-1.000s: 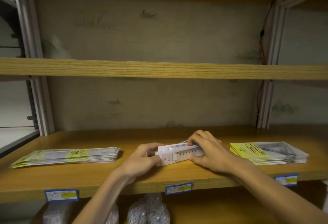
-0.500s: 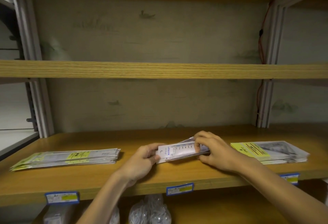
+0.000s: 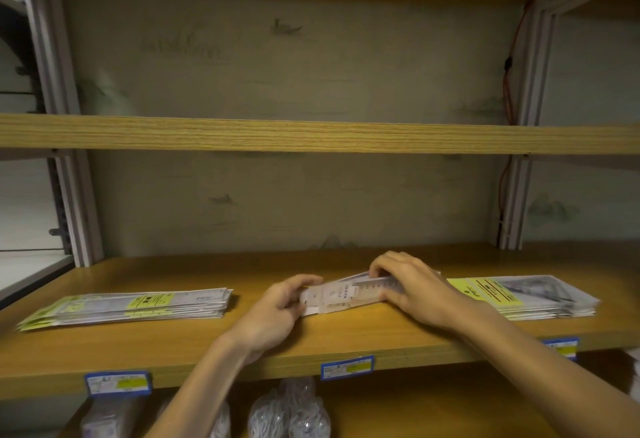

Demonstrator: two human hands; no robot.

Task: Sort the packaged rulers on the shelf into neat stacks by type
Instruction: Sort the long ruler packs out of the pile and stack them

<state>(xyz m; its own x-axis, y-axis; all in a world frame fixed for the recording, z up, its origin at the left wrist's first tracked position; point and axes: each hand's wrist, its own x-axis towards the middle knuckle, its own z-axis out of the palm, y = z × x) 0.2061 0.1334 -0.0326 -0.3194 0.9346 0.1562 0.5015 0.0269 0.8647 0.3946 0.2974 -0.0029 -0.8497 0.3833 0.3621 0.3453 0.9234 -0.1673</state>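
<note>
- My left hand (image 3: 273, 313) pinches the near end of a small bundle of white packaged rulers (image 3: 341, 295), thumb on top and fingers curled beneath; my right hand (image 3: 412, 290) curls over the far part of the same bundle, fingertips pressing its back edge.
- The bundle sits at the middle of the wooden shelf (image 3: 346, 340), tipped up on its long edge rather than lying flat (I judge I am squaring the packs against the board).
- These packs should weigh little and stay stiff along their length, since each holds a ruler, but the glossy plastic sleeves look slippery, so the pile may fan apart if I squeeze from one end only.
- The best hold, I think, is at both short ends at once, with the long edge tapped on the shelf to line everything up.
- To my left lies a flat stack of long packs with yellow labels (image 3: 138, 306); to my right, a second stack with a yellow header and grey print (image 3: 526, 297). Both lie well apart from the bundle in my hands.
- The shelf board is smooth wood-grain laminate with blue price tags (image 3: 347, 366) along its front edge; the posts are pale metal, the back wall dull and stained.
- Below, clear bags of something pale (image 3: 291, 413) show, too dim to name.
</note>
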